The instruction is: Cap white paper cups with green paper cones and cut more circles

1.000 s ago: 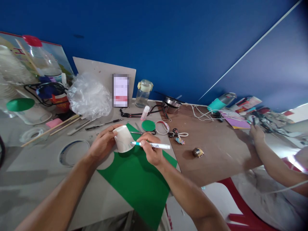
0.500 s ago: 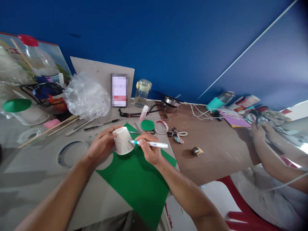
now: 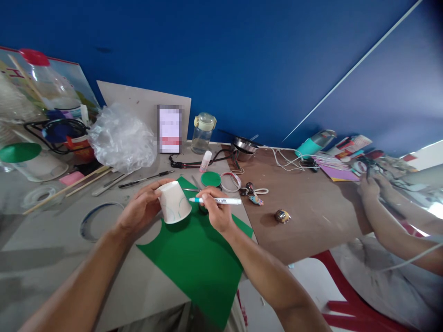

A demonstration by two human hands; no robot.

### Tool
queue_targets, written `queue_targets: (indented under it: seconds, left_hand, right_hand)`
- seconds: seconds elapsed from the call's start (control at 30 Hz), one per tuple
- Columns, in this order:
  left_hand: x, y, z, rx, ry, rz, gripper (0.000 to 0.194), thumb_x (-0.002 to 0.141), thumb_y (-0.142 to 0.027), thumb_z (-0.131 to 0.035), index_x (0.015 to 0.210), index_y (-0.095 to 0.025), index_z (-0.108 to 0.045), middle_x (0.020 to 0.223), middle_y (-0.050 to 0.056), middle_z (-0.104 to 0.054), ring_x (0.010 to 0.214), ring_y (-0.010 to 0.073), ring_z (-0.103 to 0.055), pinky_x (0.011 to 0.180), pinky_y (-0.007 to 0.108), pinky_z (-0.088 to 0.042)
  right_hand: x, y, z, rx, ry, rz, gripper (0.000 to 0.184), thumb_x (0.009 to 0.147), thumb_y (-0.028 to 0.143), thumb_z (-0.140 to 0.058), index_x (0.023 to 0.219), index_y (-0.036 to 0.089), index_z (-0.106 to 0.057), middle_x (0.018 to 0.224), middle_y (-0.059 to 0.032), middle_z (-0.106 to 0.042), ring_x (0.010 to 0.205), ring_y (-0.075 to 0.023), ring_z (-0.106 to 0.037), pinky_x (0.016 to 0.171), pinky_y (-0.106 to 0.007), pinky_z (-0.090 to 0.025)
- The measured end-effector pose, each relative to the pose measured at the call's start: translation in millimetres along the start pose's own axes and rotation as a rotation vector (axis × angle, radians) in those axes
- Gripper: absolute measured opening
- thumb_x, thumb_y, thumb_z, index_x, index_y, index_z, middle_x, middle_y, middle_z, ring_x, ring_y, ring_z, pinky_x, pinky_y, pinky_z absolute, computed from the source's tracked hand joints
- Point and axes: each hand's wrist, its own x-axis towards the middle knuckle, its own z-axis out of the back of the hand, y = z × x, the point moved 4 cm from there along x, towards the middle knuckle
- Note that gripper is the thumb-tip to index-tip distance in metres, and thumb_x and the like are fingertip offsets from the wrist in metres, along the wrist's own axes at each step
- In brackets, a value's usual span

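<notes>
A white paper cup point(image 3: 174, 203), rim downward and slightly tilted, is in the grip of my left hand point(image 3: 143, 205). Thin curved teal lines run over its side. My right hand point(image 3: 217, 212) pinches a white acrylic marker point(image 3: 226, 201), whose teal tip points left, a small gap away from the cup. Beneath both hands lies a green sheet point(image 3: 197, 258) with a rounded cut-out on its left edge. Behind the right hand are a green disc point(image 3: 210, 179) and scissors point(image 3: 202, 210), partly covered by the hand.
A glue stick point(image 3: 205, 161), a paper ring point(image 3: 230, 182) and a lidded jar point(image 3: 204, 133) stand behind my hands. To the left lie a tape ring point(image 3: 100, 222), a pen point(image 3: 145, 179), sticks and a plastic bag point(image 3: 121, 138). Another person's arms point(image 3: 391, 212) rest at the far right.
The marker tip has come away from the cup's side. My left hand has shifted the cup slightly left and turned it, so more teal lines show. The view has moved a little.
</notes>
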Motion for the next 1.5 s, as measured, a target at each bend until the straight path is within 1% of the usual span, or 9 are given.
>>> queue_targets:
  seconds: [0.37, 0.5, 0.63, 0.73, 0.87, 1.1, 1.3, 1.4, 1.5]
  left_hand:
    - [2.1, -4.8, 9.5, -0.059, 0.017, 0.007, 0.048, 0.065, -0.039, -0.083, 0.108, -0.018, -0.079, 0.093, 0.009, -0.077, 0.078, 0.022, -0.067, 0.066, 0.029, -0.056]
    - [0.8, -4.6, 8.4, -0.078, 0.028, 0.056, 0.052, 0.063, -0.04, -0.084, 0.11, -0.018, -0.079, 0.098, 0.01, -0.078, 0.081, 0.0238, -0.068, 0.069, 0.031, -0.057]
    - [-2.5, -2.7, 0.5, -0.046, 0.109, 0.076, 0.05, 0.067, -0.039, -0.082, 0.111, -0.015, -0.078, 0.099, 0.011, -0.077, 0.082, 0.0257, -0.069, 0.07, 0.032, -0.057]
    - [-4.2, 1.1, -5.5, -0.028, 0.161, 0.082, 0.047, 0.068, -0.036, -0.081, 0.11, -0.015, -0.078, 0.102, 0.012, -0.078, 0.086, 0.0275, -0.07, 0.072, 0.033, -0.056]
    - [-4.1, 10.3, -10.2, -0.046, 0.22, 0.131, 0.049, 0.069, -0.037, -0.082, 0.114, -0.017, -0.076, 0.115, 0.014, -0.076, 0.094, 0.0296, -0.07, 0.079, 0.036, -0.057]
    - [-1.0, 22.0, -8.0, -0.013, 0.227, 0.161, 0.056, 0.074, -0.036, -0.082, 0.127, -0.024, -0.068, 0.125, 0.012, -0.072, 0.105, 0.0315, -0.069, 0.084, 0.037, -0.055]
    - [-2.4, 18.2, -10.1, 0.109, 0.14, 0.185, 0.055, 0.07, -0.042, -0.087, 0.119, -0.022, -0.069, 0.11, 0.009, -0.074, 0.089, 0.0241, -0.069, 0.076, 0.033, -0.055]
    - [-1.8, 19.7, -9.5, 0.162, 0.113, 0.176, 0.056, 0.072, -0.045, -0.086, 0.118, -0.02, -0.068, 0.097, 0.007, -0.073, 0.083, 0.0212, -0.068, 0.073, 0.032, -0.053]
    - [-0.6, 22.6, -8.8, 0.25, 0.134, 0.141, 0.06, 0.072, -0.048, -0.086, 0.122, -0.019, -0.068, 0.1, 0.009, -0.074, 0.085, 0.0223, -0.068, 0.074, 0.032, -0.052]
  right_hand:
    - [0.3, -9.5, -0.9, 0.141, -0.016, -0.09, 0.039, 0.088, 0.051, -0.06, 0.067, 0.019, -0.065, 0.055, 0.0019, -0.05, 0.053, -0.0117, -0.044, 0.054, -0.028, -0.037]
    - [2.8, -20.2, 1.1, 0.346, -0.148, -0.175, 0.044, 0.089, 0.062, -0.059, 0.095, 0.02, -0.069, 0.071, -0.0001, -0.064, 0.057, -0.0116, -0.053, 0.056, -0.027, -0.042]
    - [6.3, -26.6, -5.4, 0.441, -0.046, -0.302, 0.055, 0.091, 0.067, -0.054, 0.122, 0.022, -0.061, 0.072, 0.0006, -0.07, 0.051, -0.0114, -0.054, 0.054, -0.027, -0.045]
    - [5.5, -27.5, -9.9, 0.434, 0.038, -0.342, 0.049, 0.088, 0.062, -0.065, 0.116, 0.022, -0.064, 0.076, 0.0001, -0.073, 0.066, -0.014, -0.065, 0.068, -0.029, -0.053]
    - [1.9, -26.7, -13.6, 0.434, 0.12, -0.362, 0.052, 0.082, 0.056, -0.075, 0.122, 0.025, -0.062, 0.105, -0.0035, -0.077, 0.099, -0.0197, -0.071, 0.095, -0.037, -0.055]
    - [-0.4, -28.5, -17.0, 0.413, 0.225, -0.414, 0.061, 0.071, 0.05, -0.085, 0.122, 0.025, -0.061, 0.115, -0.0055, -0.075, 0.112, -0.0241, -0.069, 0.101, -0.042, -0.053]
    - [0.8, -25.5, -11.5, 0.374, 0.124, -0.384, 0.061, 0.069, 0.04, -0.086, 0.122, 0.027, -0.059, 0.105, -0.0028, -0.071, 0.101, -0.0216, -0.067, 0.093, -0.039, -0.055]
    - [1.0, -24.3, -9.9, 0.268, 0.09, -0.31, 0.062, 0.071, 0.039, -0.085, 0.125, 0.027, -0.056, 0.107, -0.004, -0.067, 0.098, -0.0209, -0.066, 0.091, -0.038, -0.055]
    - [0.0, -21.9, -10.1, 0.124, 0.093, -0.21, 0.061, 0.076, 0.041, -0.081, 0.128, 0.025, -0.054, 0.111, -0.0072, -0.065, 0.096, -0.0213, -0.065, 0.09, -0.04, -0.056]
